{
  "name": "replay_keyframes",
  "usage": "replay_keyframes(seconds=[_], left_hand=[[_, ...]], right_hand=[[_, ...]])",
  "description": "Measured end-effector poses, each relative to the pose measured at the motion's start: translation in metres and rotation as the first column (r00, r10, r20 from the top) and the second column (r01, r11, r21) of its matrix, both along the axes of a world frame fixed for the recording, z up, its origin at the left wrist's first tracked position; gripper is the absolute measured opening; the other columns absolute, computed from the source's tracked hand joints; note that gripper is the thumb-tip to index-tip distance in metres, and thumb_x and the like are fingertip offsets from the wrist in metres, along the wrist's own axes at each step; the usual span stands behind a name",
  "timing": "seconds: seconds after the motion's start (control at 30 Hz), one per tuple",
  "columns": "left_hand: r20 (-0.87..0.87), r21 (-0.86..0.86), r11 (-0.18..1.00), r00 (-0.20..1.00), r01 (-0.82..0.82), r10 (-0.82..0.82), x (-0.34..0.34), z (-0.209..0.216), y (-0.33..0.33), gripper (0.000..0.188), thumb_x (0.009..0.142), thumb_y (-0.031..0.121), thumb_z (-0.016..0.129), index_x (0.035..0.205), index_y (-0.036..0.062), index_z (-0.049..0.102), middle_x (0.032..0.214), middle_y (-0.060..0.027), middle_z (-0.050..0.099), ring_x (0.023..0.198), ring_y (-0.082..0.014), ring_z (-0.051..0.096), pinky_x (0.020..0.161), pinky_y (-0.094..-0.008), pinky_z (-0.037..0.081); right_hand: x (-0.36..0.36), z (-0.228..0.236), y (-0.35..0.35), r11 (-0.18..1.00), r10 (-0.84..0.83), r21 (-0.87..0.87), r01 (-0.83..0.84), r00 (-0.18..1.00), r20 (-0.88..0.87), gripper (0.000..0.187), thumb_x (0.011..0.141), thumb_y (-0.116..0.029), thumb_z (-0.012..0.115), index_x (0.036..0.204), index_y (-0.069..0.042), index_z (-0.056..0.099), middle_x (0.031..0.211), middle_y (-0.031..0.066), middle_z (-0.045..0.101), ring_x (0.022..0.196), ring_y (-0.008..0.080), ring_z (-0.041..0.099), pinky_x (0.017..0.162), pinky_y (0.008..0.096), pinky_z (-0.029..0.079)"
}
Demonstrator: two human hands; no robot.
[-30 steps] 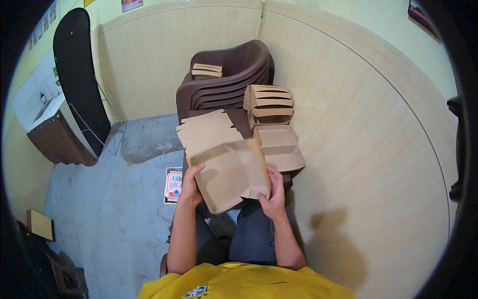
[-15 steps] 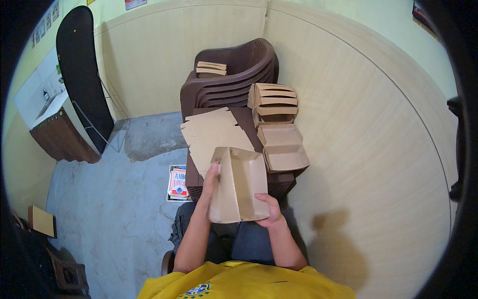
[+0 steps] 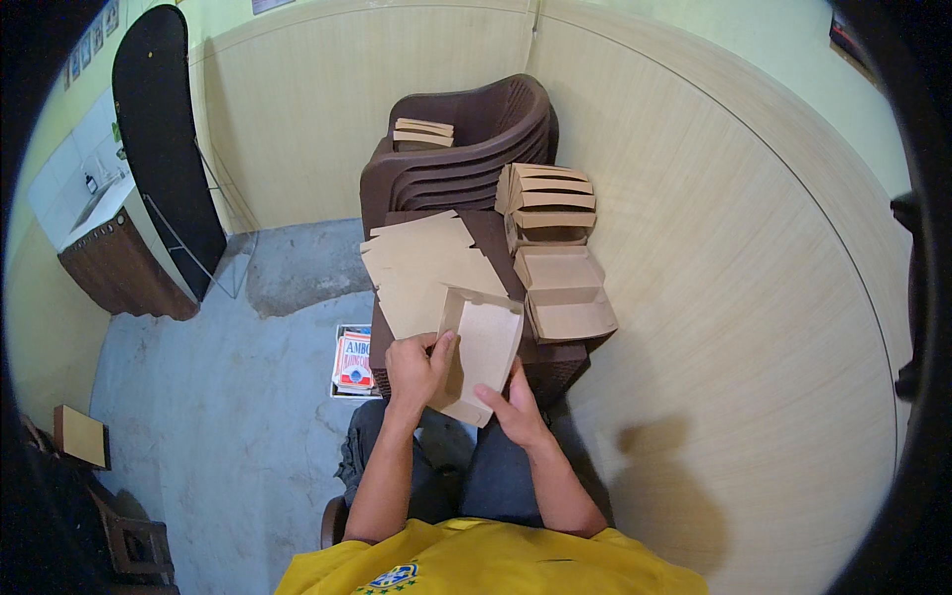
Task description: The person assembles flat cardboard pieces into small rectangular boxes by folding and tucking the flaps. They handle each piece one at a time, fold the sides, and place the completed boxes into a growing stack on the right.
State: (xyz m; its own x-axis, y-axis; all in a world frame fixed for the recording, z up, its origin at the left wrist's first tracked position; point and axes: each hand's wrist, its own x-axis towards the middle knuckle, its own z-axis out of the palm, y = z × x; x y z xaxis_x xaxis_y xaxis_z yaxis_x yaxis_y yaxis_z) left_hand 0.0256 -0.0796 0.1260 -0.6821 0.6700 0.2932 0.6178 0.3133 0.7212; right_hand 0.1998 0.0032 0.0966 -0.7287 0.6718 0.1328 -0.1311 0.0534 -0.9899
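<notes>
A brown cardboard box (image 3: 488, 339) is tilted above my lap, its hollow inside facing up. My left hand (image 3: 419, 369) is closed on the box's left edge, thumb on top and fingers curled. Low on the other side, my right hand (image 3: 518, 405) grips the box with its thumb over the near right part and its fingers behind the wall. Just beyond the box, flat cut cardboard sheets (image 3: 421, 260) lie on a brown woven-look surface (image 3: 483, 234). To their right rests an opened cardboard box (image 3: 567, 290) with two hollow halves.
Several folded boxes (image 3: 548, 203) are stacked beyond the opened one, against the wood-look wall. Stacked brown plastic chairs (image 3: 461, 164) stand at the back, with a few cardboard pieces (image 3: 423, 132) on the top seat. A white crate (image 3: 354, 362) of printed packets sits on the floor at left.
The box has turned in my hands: two hollow halves showed before, now mainly one. My left hand has moved down its left edge and curled in; my right hand has shifted slightly left.
</notes>
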Motion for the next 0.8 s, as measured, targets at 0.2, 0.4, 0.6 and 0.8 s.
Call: replay_keyframes(seconds=[0.2,0.4,0.6,0.8], left_hand=[[-0.408,-0.104,0.978,0.889,0.182,-0.209,0.004,0.016,-0.007,0.023,0.096,0.028,0.074,0.109,0.011,0.083,0.096,-0.0096,0.081,0.085,-0.0319,0.078,0.075,-0.0444,0.061],[-0.517,-0.137,0.951,0.799,0.277,-0.307,0.008,0.023,-0.01,0.035,0.095,0.028,0.075,0.127,0.0127,0.078,0.116,-0.0071,0.082,0.122,-0.0259,0.073,0.107,-0.0464,0.053],[-0.665,-0.19,0.961,0.693,0.203,-0.278,-0.01,0.022,0.007,0.033,0.097,0.027,0.075,0.126,0.0118,0.077,0.127,-0.0076,0.08,0.143,-0.026,0.061,0.129,-0.0565,0.029],[-0.571,0.107,0.924,0.783,0.368,-0.246,0.001,0.041,0.103,0.037,0.097,0.02,0.075,0.131,0.0071,0.072,0.14,-0.0084,0.072,0.148,-0.0318,0.055,0.12,-0.0482,0.047]], right_hand=[[0.024,0.074,0.02,0.219,-0.465,0.967,0.131,0.885,-0.015,0.076,0.089,-0.026,0.084,0.155,-0.009,0.051,0.16,0.0163,0.05,0.153,0.0354,0.044,0.129,0.0612,0.026],[0.013,0.077,0.056,0.141,-0.324,0.989,-0.044,0.942,0.088,0.016,0.09,-0.015,0.076,0.104,-0.015,0.083,0.121,-0.0064,0.079,0.145,0.0214,0.056,0.125,0.0591,0.031],[0.029,0.076,0.082,0.082,-0.497,0.993,0.086,0.867,-0.033,0.027,0.09,-0.016,0.076,0.117,-0.018,0.081,0.136,-0.0032,0.074,0.142,0.0273,0.057,0.114,0.0531,0.039],[0.054,0.094,0.119,0.086,-0.709,0.978,0.188,0.701,-0.072,0.039,0.092,-0.016,0.076,0.132,-0.016,0.076,0.16,0.0158,0.054,0.151,0.0385,0.044,0.122,0.0551,0.035]])
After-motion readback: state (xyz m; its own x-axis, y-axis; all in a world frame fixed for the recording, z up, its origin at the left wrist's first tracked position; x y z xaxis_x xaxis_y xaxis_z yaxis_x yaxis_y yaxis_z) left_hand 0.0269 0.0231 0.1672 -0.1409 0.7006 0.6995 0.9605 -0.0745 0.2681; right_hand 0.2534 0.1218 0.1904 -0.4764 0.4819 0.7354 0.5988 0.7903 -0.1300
